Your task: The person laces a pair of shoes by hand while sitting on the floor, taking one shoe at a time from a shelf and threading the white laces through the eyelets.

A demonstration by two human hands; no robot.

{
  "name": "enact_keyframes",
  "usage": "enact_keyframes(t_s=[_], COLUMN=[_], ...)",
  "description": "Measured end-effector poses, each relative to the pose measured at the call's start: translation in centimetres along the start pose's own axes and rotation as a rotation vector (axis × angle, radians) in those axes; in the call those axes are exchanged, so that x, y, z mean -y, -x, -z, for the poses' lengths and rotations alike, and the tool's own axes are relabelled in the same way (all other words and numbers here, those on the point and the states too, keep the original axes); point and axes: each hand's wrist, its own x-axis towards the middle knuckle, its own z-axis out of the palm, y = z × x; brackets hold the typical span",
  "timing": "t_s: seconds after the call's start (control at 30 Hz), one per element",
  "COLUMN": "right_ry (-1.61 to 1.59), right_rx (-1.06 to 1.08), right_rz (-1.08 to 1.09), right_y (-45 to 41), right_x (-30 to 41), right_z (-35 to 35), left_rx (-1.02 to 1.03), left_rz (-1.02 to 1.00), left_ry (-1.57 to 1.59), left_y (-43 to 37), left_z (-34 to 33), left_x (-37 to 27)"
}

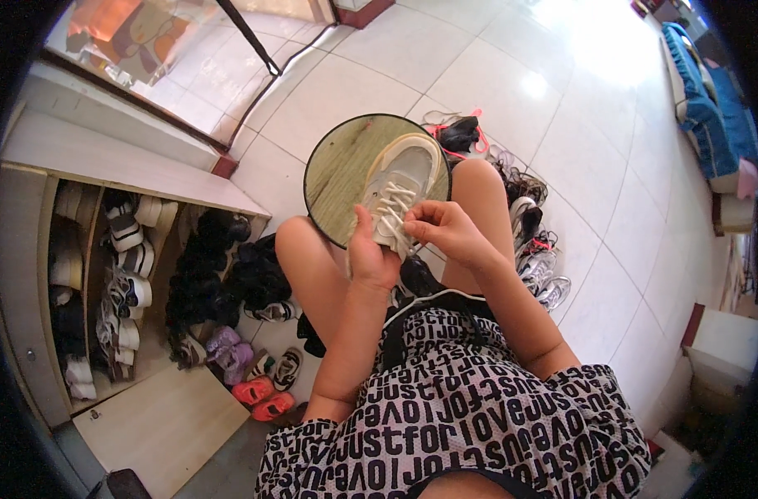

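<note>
A light grey and cream sneaker (410,165) rests over a small round table with a wood-grain top (335,168), its toe pointing away from me. My left hand (374,252) grips the heel end of the shoe from the left, thumb up along its side. White laces (392,203) criss-cross over the tongue. My right hand (444,227) is at the right edge of the laces near the ankle opening, thumb and index finger pinched together on a lace. The part of the heel inside my left hand is hidden.
At the left stands a shoe cabinet (135,178) with its door open, holding several pairs. Red shoes (273,405), purple shoes (229,352) and dark footwear lie on the floor beside it. More shoes (538,271) line the tiles right of my knee. A blue-covered seat (709,118) stands far right.
</note>
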Motion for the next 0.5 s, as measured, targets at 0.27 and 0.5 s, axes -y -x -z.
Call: enact_keyframes(t_s=[0.27, 0.5], right_ry=[0.336, 0.851], right_rx=[-0.423, -0.419], right_rz=[0.349, 0.41], right_y=[1.1, 0.3], right_x=[-0.5, 1.1], right_z=[-1.1, -3.1], left_rx=[-0.08, 0.025], left_rz=[-0.072, -0.023], left_ry=[0.051, -0.013], left_y=[-0.1, 0.1], left_z=[-0.5, -0.5], left_x=[0.1, 1.1])
